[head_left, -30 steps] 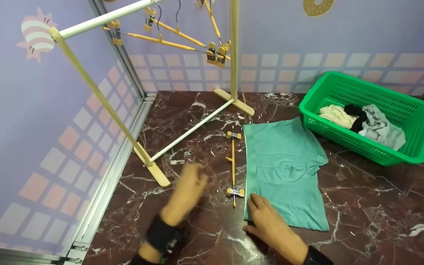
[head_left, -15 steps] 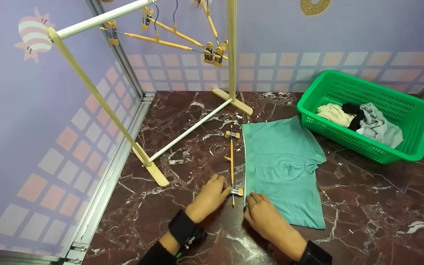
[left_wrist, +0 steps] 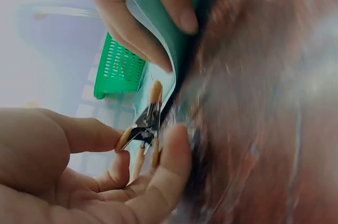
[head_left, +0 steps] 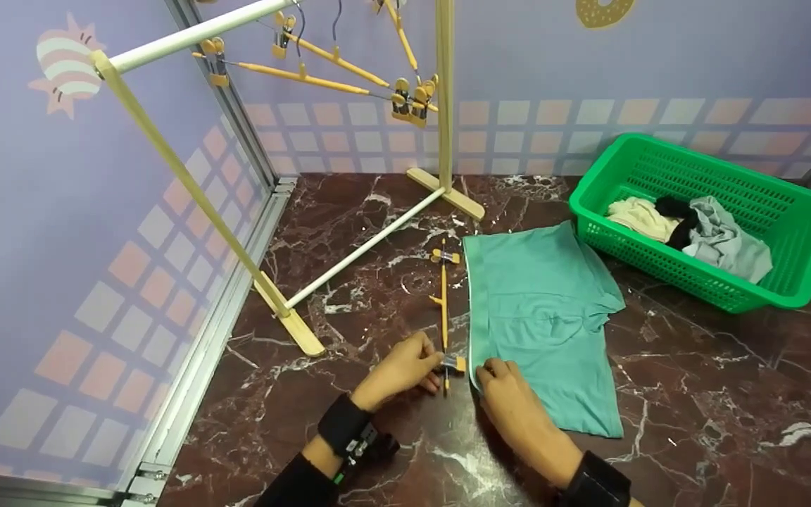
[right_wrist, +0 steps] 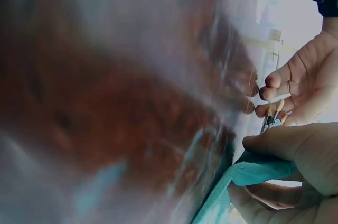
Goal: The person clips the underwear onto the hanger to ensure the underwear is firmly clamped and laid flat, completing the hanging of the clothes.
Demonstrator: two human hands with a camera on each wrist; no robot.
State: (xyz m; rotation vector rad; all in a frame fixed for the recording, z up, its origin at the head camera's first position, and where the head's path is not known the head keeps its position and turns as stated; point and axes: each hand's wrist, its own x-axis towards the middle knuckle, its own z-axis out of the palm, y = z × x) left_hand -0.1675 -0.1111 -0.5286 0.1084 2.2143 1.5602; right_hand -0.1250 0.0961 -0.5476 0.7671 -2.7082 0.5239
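One yellow-tipped metal clip [head_left: 455, 363], pinched by the left hand [head_left: 398, 367], and the green fabric shorts [head_left: 550, 282], waistband [head_left: 477, 303] pinched by the right hand [head_left: 514, 405], were not yet joined.

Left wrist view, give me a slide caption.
Left grip pinches a yellow-tipped clip; right grip holds teal cloth.
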